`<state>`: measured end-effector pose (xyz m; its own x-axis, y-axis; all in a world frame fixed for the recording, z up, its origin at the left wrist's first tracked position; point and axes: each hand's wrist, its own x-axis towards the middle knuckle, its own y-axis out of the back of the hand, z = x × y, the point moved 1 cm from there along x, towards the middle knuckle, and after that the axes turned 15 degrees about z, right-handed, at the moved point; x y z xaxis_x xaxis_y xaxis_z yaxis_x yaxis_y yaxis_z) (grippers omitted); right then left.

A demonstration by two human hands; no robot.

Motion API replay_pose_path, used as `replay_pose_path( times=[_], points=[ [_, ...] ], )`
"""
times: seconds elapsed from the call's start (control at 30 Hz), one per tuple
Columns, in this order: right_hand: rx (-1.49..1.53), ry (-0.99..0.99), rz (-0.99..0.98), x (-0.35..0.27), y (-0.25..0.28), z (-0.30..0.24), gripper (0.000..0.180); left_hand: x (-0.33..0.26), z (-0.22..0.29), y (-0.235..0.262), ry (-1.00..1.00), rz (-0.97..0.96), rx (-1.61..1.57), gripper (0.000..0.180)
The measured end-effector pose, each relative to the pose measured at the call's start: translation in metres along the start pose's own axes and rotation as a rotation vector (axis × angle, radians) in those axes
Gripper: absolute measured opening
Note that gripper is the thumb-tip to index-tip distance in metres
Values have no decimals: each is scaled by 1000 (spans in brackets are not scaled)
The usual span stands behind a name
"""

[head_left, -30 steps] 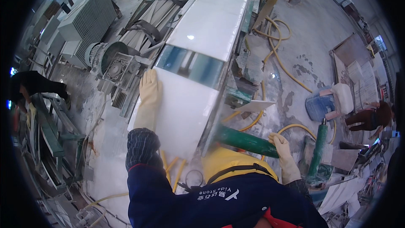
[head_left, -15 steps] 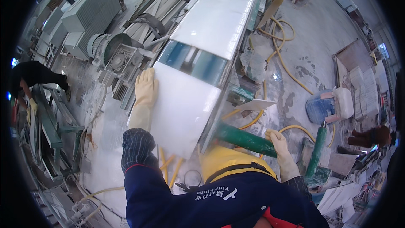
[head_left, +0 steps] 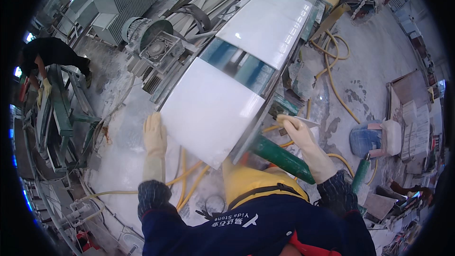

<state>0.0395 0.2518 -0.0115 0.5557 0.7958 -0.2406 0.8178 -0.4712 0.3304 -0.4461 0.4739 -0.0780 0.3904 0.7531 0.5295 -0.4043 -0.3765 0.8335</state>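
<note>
Left hand (head_left: 155,135) slid down; two slabs (head_left: 213,109) (white).

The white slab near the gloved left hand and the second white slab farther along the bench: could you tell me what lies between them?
In the head view, a dark, bluish glossy strip separates the near white slab from the far white slab.

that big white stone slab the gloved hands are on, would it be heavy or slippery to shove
The large white polished stone slab is probably heavy and stiff: it lies flat and broad. Its glossy face suggests a slippery grip for the left hand at its edge. The right hand is by a corner, which might chip.
</note>
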Motion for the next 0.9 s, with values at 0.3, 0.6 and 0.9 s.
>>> replay_pose_path(
  times=[0.3,0.6,0.9],
  points=[
    [-670,237,136,66,-79,-71,62,-106,134,-78,1999,-126,-1407,52],
    [-647,358,-158,50,-92,-76,36,-40,178,-79,1679,-371,-1325,56],
    [-154,55,99,-105,-1,-8,43,42,267,-73,815,-545,-1001,62]
  ],
)
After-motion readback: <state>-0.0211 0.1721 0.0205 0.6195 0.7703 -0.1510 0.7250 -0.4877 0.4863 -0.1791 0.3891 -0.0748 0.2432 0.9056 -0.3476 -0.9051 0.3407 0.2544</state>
